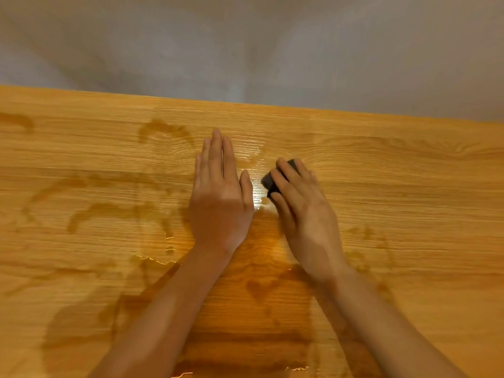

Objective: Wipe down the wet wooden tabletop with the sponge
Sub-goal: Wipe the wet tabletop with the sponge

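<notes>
Wood grain fills most of what we see: the surface (pixel 381 186) runs edge to edge, with dark wet smears from nine o'clock round to six o'clock and a shiny film near the centre. Behind it, at twelve o'clock, is a pale wall (pixel 245 45). Our left hand (pixel 221 197) lies flat on the surface, fingers straight and together, holding nothing. Our right hand (pixel 302 214), just beside it toward three o'clock, has its fingers curled over the sponge (pixel 272 181), a small dark block pressed to the surface; that grip covers most of it, leaving only its far and left edges showing. We judge the sponge light and soft, likely to squash and grow slick when soaked, so a hold from above across its top, with fingers over the far edge, suits wiping best.
</notes>
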Available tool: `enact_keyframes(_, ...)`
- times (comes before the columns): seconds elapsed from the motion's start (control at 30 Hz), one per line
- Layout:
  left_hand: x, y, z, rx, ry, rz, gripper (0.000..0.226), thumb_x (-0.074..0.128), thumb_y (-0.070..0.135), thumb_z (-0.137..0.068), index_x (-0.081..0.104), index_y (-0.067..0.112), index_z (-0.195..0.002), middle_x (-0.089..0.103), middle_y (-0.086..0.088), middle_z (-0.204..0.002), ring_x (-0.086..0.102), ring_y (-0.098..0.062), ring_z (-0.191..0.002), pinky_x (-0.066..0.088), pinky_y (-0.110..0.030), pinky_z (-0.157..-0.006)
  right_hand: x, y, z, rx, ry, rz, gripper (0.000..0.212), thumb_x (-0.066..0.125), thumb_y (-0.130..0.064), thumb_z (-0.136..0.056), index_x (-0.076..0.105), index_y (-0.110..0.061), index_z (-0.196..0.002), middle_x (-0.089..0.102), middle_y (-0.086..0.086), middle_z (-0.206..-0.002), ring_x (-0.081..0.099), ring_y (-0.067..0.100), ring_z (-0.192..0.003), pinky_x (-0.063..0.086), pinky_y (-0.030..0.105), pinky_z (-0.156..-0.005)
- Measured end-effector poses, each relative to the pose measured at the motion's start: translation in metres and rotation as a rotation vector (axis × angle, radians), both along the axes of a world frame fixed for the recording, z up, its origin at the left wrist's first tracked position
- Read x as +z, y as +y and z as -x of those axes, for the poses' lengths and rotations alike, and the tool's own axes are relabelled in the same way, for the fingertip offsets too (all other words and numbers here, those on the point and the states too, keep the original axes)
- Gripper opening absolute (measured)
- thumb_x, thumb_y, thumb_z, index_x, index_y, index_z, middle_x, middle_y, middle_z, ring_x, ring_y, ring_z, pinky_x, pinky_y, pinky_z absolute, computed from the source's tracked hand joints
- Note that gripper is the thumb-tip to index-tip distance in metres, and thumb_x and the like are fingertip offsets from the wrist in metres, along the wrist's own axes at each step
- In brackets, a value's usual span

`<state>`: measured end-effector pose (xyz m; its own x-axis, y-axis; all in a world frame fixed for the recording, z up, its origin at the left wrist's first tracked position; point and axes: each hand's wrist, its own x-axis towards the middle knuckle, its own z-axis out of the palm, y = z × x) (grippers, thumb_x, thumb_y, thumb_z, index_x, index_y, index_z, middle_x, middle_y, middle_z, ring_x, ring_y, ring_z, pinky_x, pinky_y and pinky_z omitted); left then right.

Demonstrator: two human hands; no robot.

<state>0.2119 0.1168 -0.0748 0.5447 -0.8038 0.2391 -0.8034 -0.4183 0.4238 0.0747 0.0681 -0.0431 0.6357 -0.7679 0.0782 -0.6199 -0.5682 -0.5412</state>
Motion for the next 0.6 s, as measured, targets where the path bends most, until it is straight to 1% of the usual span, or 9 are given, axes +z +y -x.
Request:
enact_keyframes(0.13,0.001,-0.002,-0.003,-0.006,-0.004,-0.009,0.054,0.040,0.022,-0.105,0.034,-0.002,-0.153,0.029,-0.018,-0.163,0.026,-0.032,-0.152,0.019,-0.042,-0.126,-0.001,-0.074,-0.063,-0.083,0.031,0.065,0.034,0.042,-0.021,-0.103,0.055,-0.011,-0.133,0.048,0.004,-0.145,0.031,0.023,-0.143,0.026,0.039,-0.118)
enact_keyframes(0.2,0.001,-0.001,-0.001,-0.008,0.001,-0.014,0.055,0.039,0.023,-0.105,0.033,-0.002,-0.154,0.028,-0.018,-0.163,0.024,-0.031,-0.153,0.015,-0.040,-0.127,-0.001,-0.090,-0.080,-0.143,0.019,0.042,0.035,0.042,-0.018,-0.103,0.054,-0.008,-0.135,0.047,0.007,-0.146,0.030,0.025,-0.143,0.023,0.040,-0.119)
enact_keyframes(0.3,0.002,0.001,-0.001,-0.014,0.006,-0.039,0.056,0.037,0.025,-0.106,0.031,-0.002,-0.155,0.026,-0.017,-0.164,0.022,-0.030,-0.154,0.014,-0.039,-0.127,-0.002,-0.045,-0.052,-0.163,0.010,0.042,0.039,0.041,-0.020,-0.103,0.048,-0.008,-0.140,0.041,0.007,-0.151,0.024,0.023,-0.146,0.013,0.034,-0.122)
enact_keyframes(0.4,0.004,0.003,-0.004,-0.033,0.033,-0.050,0.055,0.037,0.024,-0.107,0.030,-0.001,-0.155,0.025,-0.017,-0.164,0.021,-0.031,-0.154,0.012,-0.039,-0.127,-0.006,-0.001,-0.019,-0.061,0.065,0.103,0.041,0.040,-0.025,-0.102,0.050,-0.008,-0.138,0.042,0.006,-0.150,0.026,0.022,-0.145,0.010,0.033,-0.121)
enact_keyframes(0.5,0.011,0.012,-0.003,-0.144,0.069,-0.053,0.055,0.038,0.020,-0.106,0.028,-0.002,-0.155,0.023,-0.018,-0.165,0.017,-0.033,-0.155,0.011,-0.041,-0.128,-0.004,-0.022,-0.015,-0.052,0.093,0.089,0.041,0.044,-0.023,-0.102,0.049,-0.006,-0.139,0.042,0.007,-0.150,0.022,0.023,-0.146,0.005,0.032,-0.121)
enact_keyframes(0.6,0.024,0.042,0.011,-0.214,0.126,-0.135,0.057,0.032,0.024,-0.106,0.022,0.003,-0.158,0.016,-0.012,-0.168,0.008,-0.026,-0.157,0.004,-0.033,-0.128,0.002,-0.047,0.017,-0.184,0.084,0.095,0.040,0.047,-0.017,-0.100,0.050,-0.001,-0.137,0.045,0.013,-0.147,0.028,0.029,-0.144,0.011,0.038,-0.122)
